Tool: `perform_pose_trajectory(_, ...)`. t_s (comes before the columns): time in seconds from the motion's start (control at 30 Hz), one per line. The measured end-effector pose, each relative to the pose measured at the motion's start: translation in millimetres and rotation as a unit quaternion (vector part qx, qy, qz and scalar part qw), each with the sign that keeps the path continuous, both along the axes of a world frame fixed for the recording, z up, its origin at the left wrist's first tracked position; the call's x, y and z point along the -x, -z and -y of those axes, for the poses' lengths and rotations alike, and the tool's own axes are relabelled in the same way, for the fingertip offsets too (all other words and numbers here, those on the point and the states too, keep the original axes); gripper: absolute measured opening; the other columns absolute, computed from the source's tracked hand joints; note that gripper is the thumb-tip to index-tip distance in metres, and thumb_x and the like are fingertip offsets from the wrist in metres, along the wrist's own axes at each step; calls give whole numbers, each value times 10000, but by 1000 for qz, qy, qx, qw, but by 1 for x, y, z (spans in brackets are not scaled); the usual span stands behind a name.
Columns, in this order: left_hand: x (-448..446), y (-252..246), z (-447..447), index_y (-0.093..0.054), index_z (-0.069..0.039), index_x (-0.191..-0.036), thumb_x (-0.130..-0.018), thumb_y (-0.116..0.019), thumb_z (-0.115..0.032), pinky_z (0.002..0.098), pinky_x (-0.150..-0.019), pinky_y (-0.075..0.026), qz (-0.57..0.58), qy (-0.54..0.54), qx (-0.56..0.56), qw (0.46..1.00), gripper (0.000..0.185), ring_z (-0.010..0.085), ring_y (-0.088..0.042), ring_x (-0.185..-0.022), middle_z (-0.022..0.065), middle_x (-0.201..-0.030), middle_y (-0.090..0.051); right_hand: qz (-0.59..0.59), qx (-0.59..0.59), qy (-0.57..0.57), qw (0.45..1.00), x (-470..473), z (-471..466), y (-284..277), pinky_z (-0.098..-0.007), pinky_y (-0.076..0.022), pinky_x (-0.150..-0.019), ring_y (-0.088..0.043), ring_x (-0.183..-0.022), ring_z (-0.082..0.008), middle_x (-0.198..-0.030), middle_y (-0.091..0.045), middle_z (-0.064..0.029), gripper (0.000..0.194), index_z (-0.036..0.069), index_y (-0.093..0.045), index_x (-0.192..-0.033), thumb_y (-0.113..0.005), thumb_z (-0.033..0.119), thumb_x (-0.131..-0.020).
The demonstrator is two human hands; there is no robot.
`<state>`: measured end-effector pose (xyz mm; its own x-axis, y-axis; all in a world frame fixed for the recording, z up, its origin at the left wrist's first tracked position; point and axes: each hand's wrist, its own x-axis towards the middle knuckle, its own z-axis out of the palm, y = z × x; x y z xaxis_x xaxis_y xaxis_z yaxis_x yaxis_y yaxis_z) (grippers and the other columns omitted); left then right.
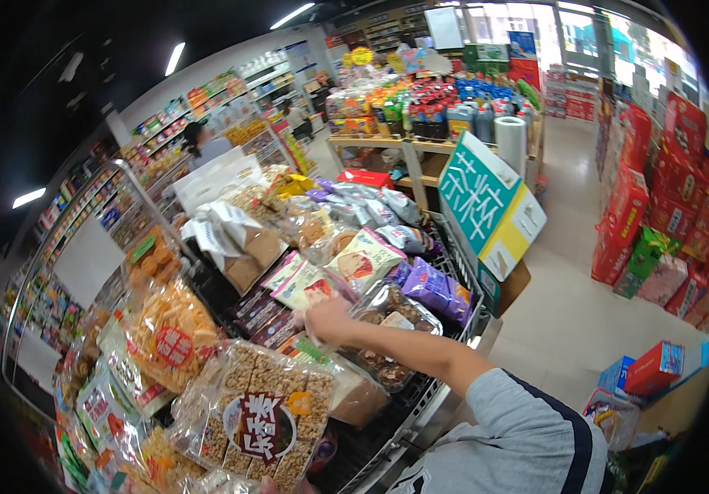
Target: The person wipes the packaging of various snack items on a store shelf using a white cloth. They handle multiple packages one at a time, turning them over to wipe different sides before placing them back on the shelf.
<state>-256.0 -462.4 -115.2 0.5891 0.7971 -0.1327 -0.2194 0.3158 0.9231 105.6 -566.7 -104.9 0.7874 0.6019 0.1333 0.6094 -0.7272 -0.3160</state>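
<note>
My right hand (328, 320) reaches over the snack display, its fingers bent down among dark brown packets (274, 327) and a cream-and-pink snack packet (311, 287). Whether the fingers grip anything is hidden. Just below it lies a clear-topped bag with brown contents (357, 395). Beside my forearm sits a clear plastic tray of dark baked pieces (385, 358). At the bottom edge, only some fingers of my left hand (280, 486) show, against the lower end of a large clear pack of puffed-grain bars (274, 414). That pack is tilted up towards me and bears a round printed label.
Purple packets (435, 290) fill the display's right side, by its black wire edge (469, 272). A green and yellow sign (490, 207) leans outward there. Bagged snacks (169, 336) crowd the left. Red gift boxes (682, 197) stand across the aisle. A person (206, 145) is beyond.
</note>
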Motion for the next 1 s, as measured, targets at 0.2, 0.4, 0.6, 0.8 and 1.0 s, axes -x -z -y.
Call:
perform_pose_trajectory(0.2,2,18,-12,-446,23,-1313,-826,-650,-132,431,-855,-522,-6,-4,10,1000,550,329,-595,-1054,186,-1269,-536,-81,-494,-21,865,11,37,-74,-391,-487,-643,-648,-710,-254,-699,-625,-127,289,61,-626,-965,-411,255,-955)
perform_pose_trajectory(0.4,-66,5,5,-358,24,-1359,-825,-625,-199,419,-933,-482,256,38,-102,961,636,302,-542,-1146,186,-1328,-474,-66,-334,-399,851,149,26,-98,-541,-308,-1054,-523,-1126,-344,-1105,-545,-166,300,78,-483,-1150,-509,273,-923)
perform_pose_trajectory(0.6,-95,1,9,-275,-3,-1425,-815,-591,-241,432,-1009,-415,146,112,-193,964,726,301,-469,-1223,174,-1384,-407,174,-185,-378,890,174,13,-53,-632,-48,-1129,-148,-1446,-387,-1524,-288,-151,537,135,-419,-1384,-514,382,-917)
perform_pose_trajectory(0.8,-70,17,23,-199,-19,-1480,-767,-602,-235,433,-1056,-377,86,102,-127,983,847,299,-423,-1264,162,-1416,-361,231,-256,-159,925,98,3,-89,-581,-143,-1123,-262,-1386,-400,-1458,-365,-172,454,119,-495,-1312,-525,336,-914)
perform_pose_trajectory(1.0,-55,12,41,-181,-3,-1479,-673,-669,-178,425,-1020,-411,108,95,-33,989,958,305,-461,-1216,178,-1375,-386,197,-304,-115,925,77,25,-81,-522,-323,-947,-465,-1137,-334,-1127,-558,-144,285,50,-607,-979,-576,311,-867)
